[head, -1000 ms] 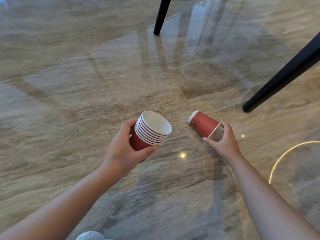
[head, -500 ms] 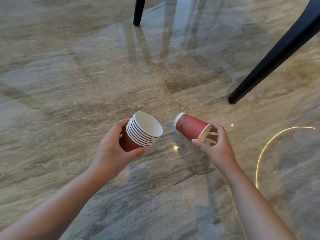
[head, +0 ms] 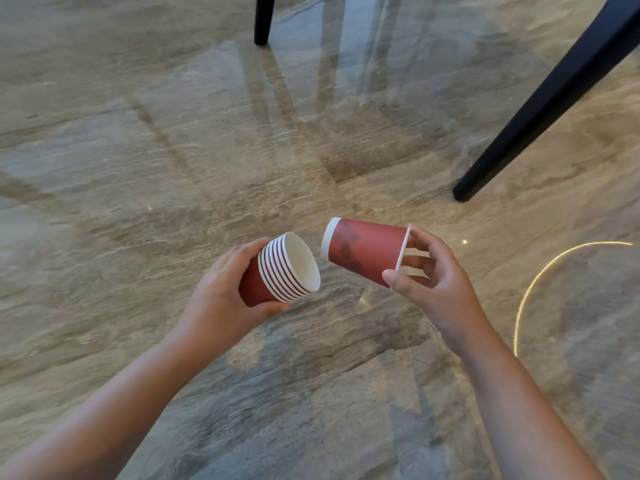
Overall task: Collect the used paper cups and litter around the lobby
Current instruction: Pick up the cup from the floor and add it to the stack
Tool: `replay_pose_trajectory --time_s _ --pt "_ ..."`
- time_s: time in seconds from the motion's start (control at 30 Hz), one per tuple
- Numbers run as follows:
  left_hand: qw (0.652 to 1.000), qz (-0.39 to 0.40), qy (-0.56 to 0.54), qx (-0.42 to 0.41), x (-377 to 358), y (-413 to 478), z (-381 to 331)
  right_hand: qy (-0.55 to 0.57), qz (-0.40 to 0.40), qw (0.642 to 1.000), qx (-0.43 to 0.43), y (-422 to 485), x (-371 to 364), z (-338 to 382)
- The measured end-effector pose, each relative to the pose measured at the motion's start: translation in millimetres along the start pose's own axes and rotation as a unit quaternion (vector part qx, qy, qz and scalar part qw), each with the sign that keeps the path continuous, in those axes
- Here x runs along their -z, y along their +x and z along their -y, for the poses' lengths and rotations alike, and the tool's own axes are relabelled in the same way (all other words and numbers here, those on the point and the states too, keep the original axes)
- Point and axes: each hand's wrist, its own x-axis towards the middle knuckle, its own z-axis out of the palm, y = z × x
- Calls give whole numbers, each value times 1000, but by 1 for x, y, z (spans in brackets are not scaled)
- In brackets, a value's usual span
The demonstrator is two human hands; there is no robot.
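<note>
Left hand [head: 221, 292]: curled round the stack of red paper cups [head: 287, 268], mouth tipped right.
Loose red cup [head: 367, 252]: lifted off the marble floor [head: 138, 150] a second ago, base now just beside the stack's mouth.
Right hand [head: 434, 289]: pinching its rim.
Meaning: probably nests next.

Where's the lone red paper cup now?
Head view, right of centre: lone red paper cup sideways in the right hand, base facing the stack of red paper cups.
</note>
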Motion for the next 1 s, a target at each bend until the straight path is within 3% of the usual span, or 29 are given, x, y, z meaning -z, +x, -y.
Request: replay_pose_trajectory --time_s 0.2,1.0 --pt "999 21 33 -31 3 -2 1 -26 75 996 26 -2 -6 13" --pt "993 68 64 -72 0 -7 -15 -74 206 976 17 -4 -33 18"
